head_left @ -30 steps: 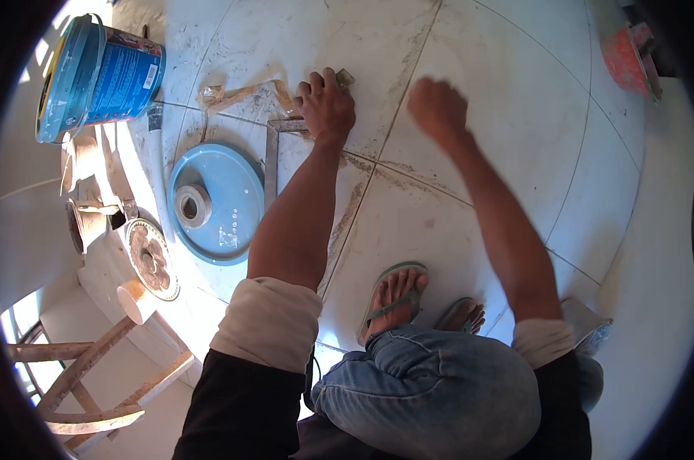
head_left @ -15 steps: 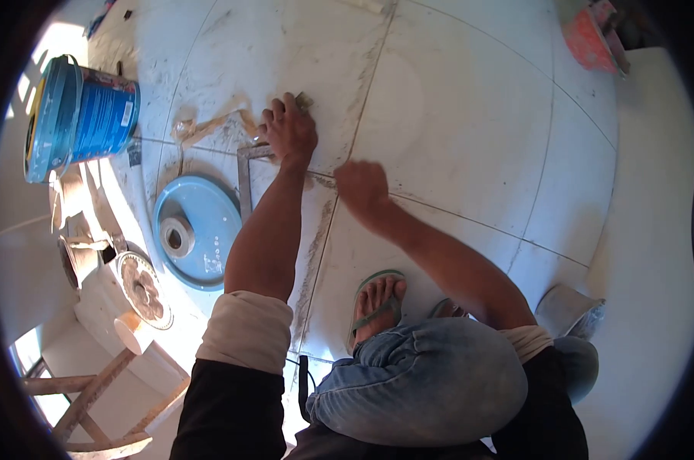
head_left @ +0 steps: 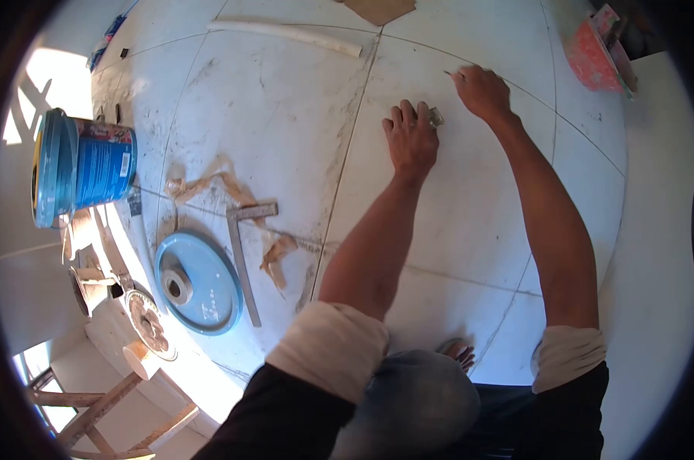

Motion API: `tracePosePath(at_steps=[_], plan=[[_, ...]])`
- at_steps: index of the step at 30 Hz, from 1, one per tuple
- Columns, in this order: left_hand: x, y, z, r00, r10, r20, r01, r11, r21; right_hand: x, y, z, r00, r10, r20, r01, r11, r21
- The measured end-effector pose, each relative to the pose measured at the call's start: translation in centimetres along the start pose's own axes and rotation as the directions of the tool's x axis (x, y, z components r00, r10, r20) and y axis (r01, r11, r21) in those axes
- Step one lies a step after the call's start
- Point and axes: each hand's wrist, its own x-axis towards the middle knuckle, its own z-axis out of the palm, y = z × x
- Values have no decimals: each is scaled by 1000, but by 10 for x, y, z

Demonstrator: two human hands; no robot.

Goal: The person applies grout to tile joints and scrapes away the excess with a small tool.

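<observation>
My left hand [head_left: 413,142] is near the middle of the tiled floor [head_left: 286,123], its fingers curled on a small greenish-grey block [head_left: 436,117] that sticks out at its right side. Further right and a little higher in view, my right hand [head_left: 483,90] is closed, with a small thin dark tip [head_left: 448,73] poking out at its fingers; the rest of that item is hidden. A joint line between tiles runs just left of my left hand.
To the left lie a metal square [head_left: 243,261], crumpled brown tape [head_left: 278,253], a round blue lid [head_left: 218,284] with a tape roll, and a blue bucket [head_left: 94,165]. A white pipe [head_left: 286,34] and brown cardboard [head_left: 381,9] are ahead; a red container [head_left: 592,57] is at right.
Both hands have moved to the right and further forward over the floor, away from the metal square. The view has shifted, bringing the pipe and cardboard more fully into sight.
</observation>
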Motion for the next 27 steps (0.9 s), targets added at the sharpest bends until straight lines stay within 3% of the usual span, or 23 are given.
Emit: tracePosePath(at_steps=[3, 5, 8, 10, 12, 14, 15, 20, 22, 24, 27], plan=[[8, 3, 7, 998, -52, 36, 51, 998, 20, 78, -12, 38, 990, -138, -34, 137, 990, -45], [12, 3, 9, 995, -67, 73, 63, 996, 56, 116, -33, 58, 987, -160, -30, 162, 983, 86], [15, 5, 9, 986, -79, 144, 67, 994, 86, 146, -51, 82, 975, -220, -41, 222, 973, 61], [14, 4, 13, 980, -70, 188, 57, 996, 73, 155, -50, 75, 976, -215, 14, 213, 971, 107], [6, -4, 28, 1000, -2, 28, -3, 986, 170, 159, -42, 67, 977, -172, 129, 154, 978, 139], [3, -6, 34, 999, -10, 39, 2, 979, 202, 154, -34, 54, 969, -107, 221, 74, 986, 150], [10, 7, 19, 984, -83, 155, 54, 982, 181, 151, -28, 46, 961, -92, 261, 46, 983, 179], [15, 18, 15, 983, -105, 153, 67, 970, 234, 106, 67, 28, 943, -9, 332, -46, 986, 159], [16, 18, 16, 984, -108, 143, 73, 971, 229, 73, 124, 27, 965, 4, 264, -53, 983, 177], [14, 18, 18, 984, -113, 138, 80, 970, 229, 47, 177, 23, 953, 77, 292, -111, 989, 100], [14, 18, 19, 988, -100, 118, 68, 966, 248, 4, 243, 8, 977, 94, 192, -94, 996, -9]])
